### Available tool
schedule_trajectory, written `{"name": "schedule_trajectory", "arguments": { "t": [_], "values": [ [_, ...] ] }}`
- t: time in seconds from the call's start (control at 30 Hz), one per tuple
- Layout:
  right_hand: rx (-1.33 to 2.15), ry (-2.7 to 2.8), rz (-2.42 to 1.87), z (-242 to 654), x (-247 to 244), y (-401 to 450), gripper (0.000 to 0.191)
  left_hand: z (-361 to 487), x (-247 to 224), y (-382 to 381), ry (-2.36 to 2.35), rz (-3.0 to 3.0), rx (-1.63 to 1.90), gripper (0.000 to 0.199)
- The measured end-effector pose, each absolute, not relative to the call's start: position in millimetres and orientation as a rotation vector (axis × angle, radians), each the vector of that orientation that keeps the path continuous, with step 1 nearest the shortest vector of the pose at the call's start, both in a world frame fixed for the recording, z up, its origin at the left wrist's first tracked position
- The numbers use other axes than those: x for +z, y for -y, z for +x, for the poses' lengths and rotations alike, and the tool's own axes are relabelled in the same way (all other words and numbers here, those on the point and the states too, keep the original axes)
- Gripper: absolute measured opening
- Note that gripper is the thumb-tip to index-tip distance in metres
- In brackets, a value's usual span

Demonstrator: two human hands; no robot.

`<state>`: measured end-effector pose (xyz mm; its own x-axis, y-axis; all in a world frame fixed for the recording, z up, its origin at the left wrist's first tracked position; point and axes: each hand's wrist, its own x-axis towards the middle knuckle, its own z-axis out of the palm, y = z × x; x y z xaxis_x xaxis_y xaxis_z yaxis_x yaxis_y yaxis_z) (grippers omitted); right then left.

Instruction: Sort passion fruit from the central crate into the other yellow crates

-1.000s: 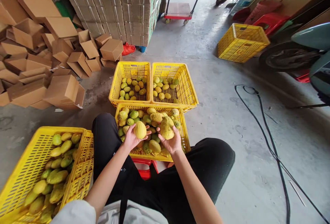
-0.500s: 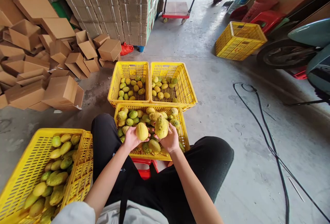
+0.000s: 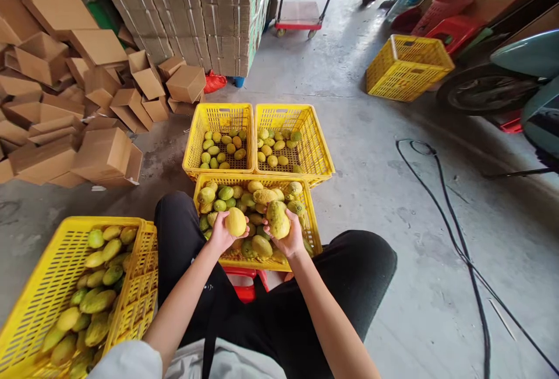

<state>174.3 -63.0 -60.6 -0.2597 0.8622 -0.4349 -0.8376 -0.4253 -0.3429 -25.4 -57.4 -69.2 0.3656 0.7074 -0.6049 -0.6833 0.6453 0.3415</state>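
My left hand (image 3: 222, 236) holds a smooth round yellow fruit (image 3: 236, 222), its fingers curled beneath. In my right hand (image 3: 292, 240) is a larger, bumpy yellow-green fruit (image 3: 278, 220). Both hands are above the near yellow crate (image 3: 315, 222), which is full of yellow and green fruits and stands between my knees. Just beyond it, two more yellow crates, the left one (image 3: 189, 155) and the right one (image 3: 323, 152), hold fruits over part of their floors.
More fruits fill a yellow crate (image 3: 39, 286) at lower left. Cardboard boxes (image 3: 105, 155) lie in a heap at left, beside stacked flat cardboard (image 3: 183, 18). A trolley (image 3: 299, 15), another yellow crate (image 3: 406, 70), a black cable (image 3: 458, 239) and a motorbike (image 3: 537, 94) are further off.
My hands have moved slightly apart, each with its fruit. The bumpy fruit in my right hand has turned, its paler yellow end now lower right.
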Motion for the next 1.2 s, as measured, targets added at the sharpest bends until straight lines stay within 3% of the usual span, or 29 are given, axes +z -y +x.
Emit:
{"name": "schedule_trajectory", "arguments": {
  "t": [0.33,0.83,1.2],
  "values": [
    [1.850,0.079,-0.733,168.1,-61.2,63.5,0.031,-20.3,-63.2,57.8,-0.869,0.076,0.867,0.026],
    [1.896,0.243,-0.672,171.0,-54.2,66.9,0.039,-22.0,-65.6,58.8,-0.761,-0.003,1.046,0.030],
    [1.832,0.228,-0.705,168.6,-60.6,67.3,0.045,-19.5,-64.1,58.7,-0.818,0.064,0.982,0.035]
  ]
}}
